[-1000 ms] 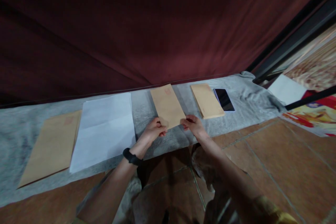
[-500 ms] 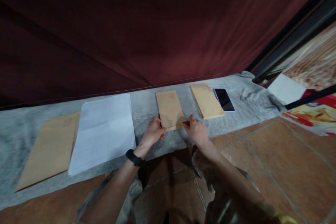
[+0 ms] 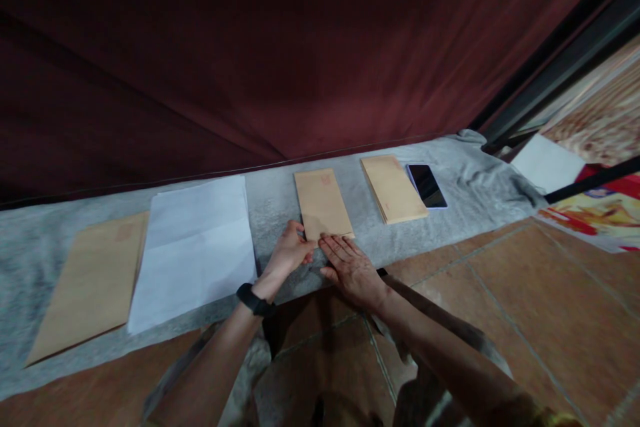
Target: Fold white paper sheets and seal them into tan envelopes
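A tan paper envelope [image 3: 324,203] lies in front of me on the grey cloth, its near end folded over. My left hand [image 3: 290,252] pinches the near left corner of this envelope between thumb and fingers. My right hand [image 3: 353,270] lies flat with its fingers stretched out, the fingertips pressing on the folded near edge. That edge is partly hidden under the fingers. A dark watch band [image 3: 256,299] is on my left wrist.
White paper sheets [image 3: 195,253] lie to the left, with more tan envelopes [image 3: 90,283] beyond them. On the right are a stack of tan envelopes [image 3: 395,190] and a phone [image 3: 427,185]. A dark red curtain [image 3: 300,67] hangs behind the grey cloth [image 3: 273,197].
My right hand has let go of the envelope's near right corner and moved left, flattening onto the folded edge. My left hand keeps its pinch at the left corner.
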`<state>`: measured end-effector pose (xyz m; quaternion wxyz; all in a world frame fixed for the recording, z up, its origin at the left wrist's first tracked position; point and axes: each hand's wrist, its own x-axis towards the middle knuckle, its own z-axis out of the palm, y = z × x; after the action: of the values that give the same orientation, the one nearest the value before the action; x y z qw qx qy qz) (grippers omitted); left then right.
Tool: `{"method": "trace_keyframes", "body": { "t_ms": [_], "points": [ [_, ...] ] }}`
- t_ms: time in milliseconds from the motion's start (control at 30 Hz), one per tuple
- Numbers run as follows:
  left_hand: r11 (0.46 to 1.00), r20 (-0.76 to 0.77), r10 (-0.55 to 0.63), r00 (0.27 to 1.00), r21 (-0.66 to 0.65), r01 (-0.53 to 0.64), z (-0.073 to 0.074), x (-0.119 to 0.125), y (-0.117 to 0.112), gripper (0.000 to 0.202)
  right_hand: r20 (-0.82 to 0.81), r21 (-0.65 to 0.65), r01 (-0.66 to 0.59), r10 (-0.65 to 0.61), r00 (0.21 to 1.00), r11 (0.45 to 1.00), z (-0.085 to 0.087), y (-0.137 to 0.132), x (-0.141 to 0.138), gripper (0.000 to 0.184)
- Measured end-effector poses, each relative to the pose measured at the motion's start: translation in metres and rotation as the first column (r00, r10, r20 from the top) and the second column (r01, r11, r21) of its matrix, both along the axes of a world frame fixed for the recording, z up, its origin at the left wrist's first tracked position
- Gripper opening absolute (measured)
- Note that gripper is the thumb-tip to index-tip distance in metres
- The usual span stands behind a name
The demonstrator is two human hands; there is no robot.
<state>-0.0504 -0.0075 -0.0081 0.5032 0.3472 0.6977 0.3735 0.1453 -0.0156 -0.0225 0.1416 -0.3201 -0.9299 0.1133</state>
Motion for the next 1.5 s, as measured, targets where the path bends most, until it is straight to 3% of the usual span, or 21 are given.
{"method": "trace_keyframes", "body": {
  "t_ms": [300,433,500,600,700,833,933,1000,1200,1333,1500],
  "points": [
    [1.000,-0.090,-0.013,0.996,-0.004,0.012,0.007,0.005,-0.003,0.044,0.054,0.005,0.034,-0.034,0.998,0.999,-0.001,0.005,0.016,0.061],
    [0.991,-0.310,-0.131,0.942,-0.070,0.115,0.014,0.006,-0.005,0.039,0.076,0.017,0.054,-0.055,0.996,0.998,-0.003,0.005,0.020,0.061],
    [0.980,-0.472,-0.197,0.860,-0.100,0.169,0.018,0.007,-0.005,0.035,0.079,0.023,0.062,-0.064,0.995,0.998,-0.003,0.006,0.022,0.061],
    [0.960,-0.699,-0.272,0.661,-0.154,0.233,0.025,0.010,-0.009,0.025,0.085,0.020,0.058,-0.060,0.995,0.998,-0.004,0.006,0.023,0.060],
    [0.922,-0.825,-0.318,0.467,-0.154,0.356,0.027,0.018,-0.017,0.014,0.090,0.010,0.057,-0.057,0.994,0.998,-0.004,0.006,0.023,0.060],
    [0.755,-0.923,-0.252,0.291,0.000,0.655,0.014,0.032,-0.035,0.026,0.090,-0.008,0.057,-0.056,0.994,0.998,-0.003,0.007,0.023,0.058],
    [0.674,-0.965,-0.171,0.199,0.033,0.738,-0.002,0.039,-0.049,0.042,0.090,-0.012,0.054,-0.053,0.995,0.998,-0.003,0.008,0.025,0.057],
    [0.659,-0.980,-0.131,0.147,0.025,0.751,-0.009,0.042,-0.056,0.050,0.090,-0.011,0.057,-0.056,0.994,0.998,-0.003,0.008,0.026,0.058],
    [0.695,-0.989,-0.112,0.093,-0.011,0.719,-0.012,0.048,-0.064,0.054,0.099,-0.011,0.059,-0.057,0.993,0.998,0.000,0.009,0.031,0.056],
    [0.740,-0.986,-0.119,0.120,-0.007,0.673,-0.010,0.053,-0.067,0.054,0.101,-0.006,0.071,-0.070,0.992,0.997,0.001,0.010,0.033,0.054],
    [0.754,-0.986,-0.105,0.132,0.008,0.656,-0.013,0.054,-0.070,0.058,0.109,0.028,0.089,-0.091,0.990,0.996,-0.004,0.010,0.038,0.055]
  ]
}}
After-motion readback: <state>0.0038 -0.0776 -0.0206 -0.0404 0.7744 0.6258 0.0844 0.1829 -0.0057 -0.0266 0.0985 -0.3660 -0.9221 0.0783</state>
